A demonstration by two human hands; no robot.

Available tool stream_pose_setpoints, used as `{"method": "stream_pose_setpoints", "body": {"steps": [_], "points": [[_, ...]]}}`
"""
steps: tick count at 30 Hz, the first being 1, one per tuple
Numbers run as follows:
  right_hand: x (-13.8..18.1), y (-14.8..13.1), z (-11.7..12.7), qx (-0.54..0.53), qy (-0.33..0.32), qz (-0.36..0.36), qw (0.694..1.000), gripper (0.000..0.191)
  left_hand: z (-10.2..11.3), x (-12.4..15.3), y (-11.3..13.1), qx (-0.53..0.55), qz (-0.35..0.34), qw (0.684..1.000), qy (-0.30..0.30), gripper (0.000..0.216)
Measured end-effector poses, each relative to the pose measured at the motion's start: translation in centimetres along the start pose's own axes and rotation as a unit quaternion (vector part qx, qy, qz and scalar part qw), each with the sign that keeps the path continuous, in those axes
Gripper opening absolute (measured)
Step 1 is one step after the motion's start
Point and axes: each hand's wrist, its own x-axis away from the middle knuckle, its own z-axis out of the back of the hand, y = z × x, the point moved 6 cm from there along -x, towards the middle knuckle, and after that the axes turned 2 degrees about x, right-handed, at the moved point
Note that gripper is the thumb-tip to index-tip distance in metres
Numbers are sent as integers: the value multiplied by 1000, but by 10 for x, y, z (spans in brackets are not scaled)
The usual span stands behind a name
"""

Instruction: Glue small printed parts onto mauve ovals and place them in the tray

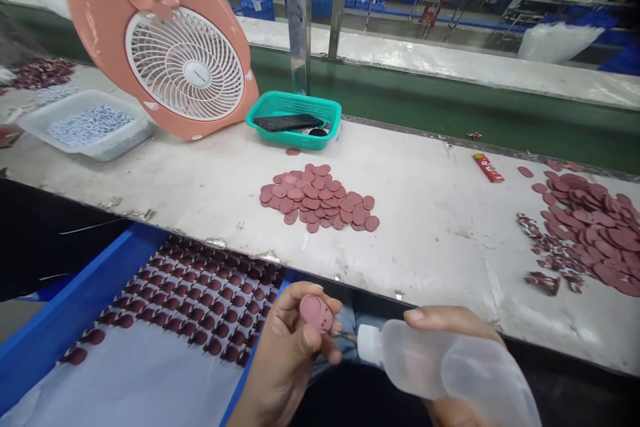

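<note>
My left hand [287,340] pinches a small pink oval piece [316,313] with dark dots near one end, held up in front of the bench edge. In my right hand [460,327] lies a translucent squeeze bottle [415,357] with a white cap, tipped sideways. Its thin metal nozzle [345,335] points left and meets or nearly meets the piece's lower right edge; contact is hard to tell. Beyond my hands, a pile of similar pink ovals [320,200] rests on the white bench [420,213].
At lower left, a blue crate [107,260] holds rows of dark red pieces on white sheet. A pink fan [185,60], green basket [295,137] and white tray [95,147] stand along the bench. To the right are a red wrapper [487,168] and a larger oval pile [595,220].
</note>
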Motion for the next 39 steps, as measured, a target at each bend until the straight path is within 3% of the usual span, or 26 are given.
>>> {"method": "stream_pose_setpoints", "body": {"steps": [10, 29, 39], "points": [[-7, -4, -4, -5, -20, 2, 1000, 36, 3, 0, -1, 1, -6, 1000, 9, 44], [-6, -6, -1, 1, 0, 7, 1000, 36, 6, 1, 2, 4, -17, 1000, 11, 44], [-17, -15, -3, 16, 7, 16, 1000, 26, 5, 2, 2, 1, -14, 999, 33, 44]]}}
